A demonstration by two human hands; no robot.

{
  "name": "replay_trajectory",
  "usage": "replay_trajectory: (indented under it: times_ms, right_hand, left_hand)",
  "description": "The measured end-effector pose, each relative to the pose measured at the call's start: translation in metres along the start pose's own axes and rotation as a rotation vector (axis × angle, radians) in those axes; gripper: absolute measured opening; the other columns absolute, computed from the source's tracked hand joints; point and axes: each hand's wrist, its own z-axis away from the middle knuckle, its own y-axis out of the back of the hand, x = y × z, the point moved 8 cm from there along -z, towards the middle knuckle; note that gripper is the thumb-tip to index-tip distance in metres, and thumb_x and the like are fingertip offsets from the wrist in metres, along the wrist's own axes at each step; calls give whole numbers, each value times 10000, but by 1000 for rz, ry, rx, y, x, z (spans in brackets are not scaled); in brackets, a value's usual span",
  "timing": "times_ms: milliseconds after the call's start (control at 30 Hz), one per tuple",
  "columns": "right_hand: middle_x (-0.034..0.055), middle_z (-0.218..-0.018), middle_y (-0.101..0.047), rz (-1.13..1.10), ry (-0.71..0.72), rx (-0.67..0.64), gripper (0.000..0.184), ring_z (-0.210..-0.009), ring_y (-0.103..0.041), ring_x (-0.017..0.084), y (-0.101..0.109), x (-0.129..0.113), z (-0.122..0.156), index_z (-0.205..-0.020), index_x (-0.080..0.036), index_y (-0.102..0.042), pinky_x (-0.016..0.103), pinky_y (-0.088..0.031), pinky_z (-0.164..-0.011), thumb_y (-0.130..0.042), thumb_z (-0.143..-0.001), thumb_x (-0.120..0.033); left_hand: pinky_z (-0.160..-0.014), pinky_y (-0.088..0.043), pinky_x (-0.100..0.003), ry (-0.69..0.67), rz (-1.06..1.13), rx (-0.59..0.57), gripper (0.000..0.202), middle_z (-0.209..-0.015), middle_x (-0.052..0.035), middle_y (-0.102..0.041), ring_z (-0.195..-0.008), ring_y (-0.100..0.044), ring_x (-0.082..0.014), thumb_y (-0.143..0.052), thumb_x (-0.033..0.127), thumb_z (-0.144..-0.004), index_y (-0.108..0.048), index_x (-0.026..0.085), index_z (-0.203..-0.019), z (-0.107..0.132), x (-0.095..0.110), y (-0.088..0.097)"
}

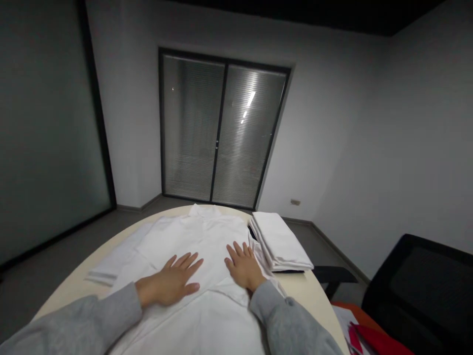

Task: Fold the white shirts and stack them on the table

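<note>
A white shirt (201,236) lies spread over the round table, its collar toward the far edge and its lower part running toward me. My left hand (172,281) rests flat on the left side of the shirt, fingers spread. On the right side, my right hand (243,266) also lies flat on the cloth with its fingers apart. Neither hand grips anything. Creases cross the fabric between and below the hands. Just right of my right hand sits a stack of folded white cloth (281,241), with something dark showing under it.
The pale round table (314,301) has its edge curving around the cloth. More white fabric (111,261) lies at the left. A black office chair (424,296) stands at the right, near red cloth (380,340). Beyond are a glass double window (221,133) and walls.
</note>
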Motion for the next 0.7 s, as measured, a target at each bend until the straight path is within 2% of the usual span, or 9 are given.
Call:
replay_trajectory:
  times_ms: [133, 200, 300, 400, 467, 533, 600, 700]
  right_hand:
    - [71, -1731, -226, 20, -21, -40, 671, -1597, -104, 411, -2, 1, -2, -1645, -249, -304, 548, -84, -1275, -301, -1055, -570]
    - [49, -1737, -213, 34, -35, -54, 678, -1598, -102, 406, -3, 2, -3, -1649, -254, -290, 532, -79, -1277, -288, -1053, -577]
    - [20, -1740, -203, 52, -46, -64, 682, -1600, -110, 390, -4, 3, -3, -1654, -274, -272, 506, -79, -1280, -270, -1050, -592]
    - [10, -1739, -206, 68, -50, -66, 679, -1602, -127, 372, -5, 5, -4, -1653, -292, -270, 498, -83, -1281, -263, -1049, -602]
    - [12, -1738, -211, 82, -50, -61, 672, -1602, -133, 366, -6, 6, -4, -1652, -293, -272, 501, -91, -1280, -264, -1051, -595]
    - [24, -1734, -226, 96, -44, -54, 668, -1599, -150, 366, -7, 6, -5, -1651, -281, -278, 505, -113, -1276, -270, -1055, -581]
    - [43, -1726, -255, 110, -34, -39, 658, -1590, -186, 371, -7, 4, -5, -1646, -262, -298, 514, -142, -1271, -282, -1058, -557]
    - [97, -1716, -275, 129, -16, 15, 624, -1574, -227, 390, 2, -6, -1, -1622, -202, -356, 552, -181, -1257, -304, -1063, -474]
  left_hand:
    - [-1297, -103, -584, 92, -26, 178, 668, -1730, -24, -116, -1610, -100, -304, -284, 620, -1062, -256, 317, -1657, 79, -7, -12]
    - [-1299, -153, -574, 98, -34, 265, 632, -1722, 10, -153, -1603, -147, -304, -307, 612, -1066, -257, 369, -1647, 116, -14, -23]
    - [-1278, -279, -536, 86, -58, 384, 587, -1691, 45, -270, -1562, -303, -301, -381, 581, -1065, -271, 443, -1625, 169, -24, -43]
    - [-1252, -355, -487, 85, -90, 454, 577, -1663, 58, -342, -1518, -402, -282, -417, 540, -1068, -272, 460, -1621, 212, -30, -57]
    - [-1247, -367, -480, 110, -85, 461, 571, -1658, 57, -363, -1512, -415, -279, -424, 542, -1065, -307, 452, -1617, 229, -32, -61]
    - [-1245, -366, -481, 162, -55, 460, 567, -1651, 35, -403, -1504, -430, -285, -433, 558, -1055, -387, 414, -1602, 236, -33, -57]
    - [-1224, -383, -484, 238, -13, 473, 592, -1630, -21, -465, -1481, -462, -298, -442, 566, -1044, -446, 337, -1590, 234, -31, -45]
    - [-1126, -453, -507, 326, 21, 498, 644, -1558, -107, -552, -1388, -533, -334, -505, 532, -1013, -450, 247, -1588, 219, -22, -22]
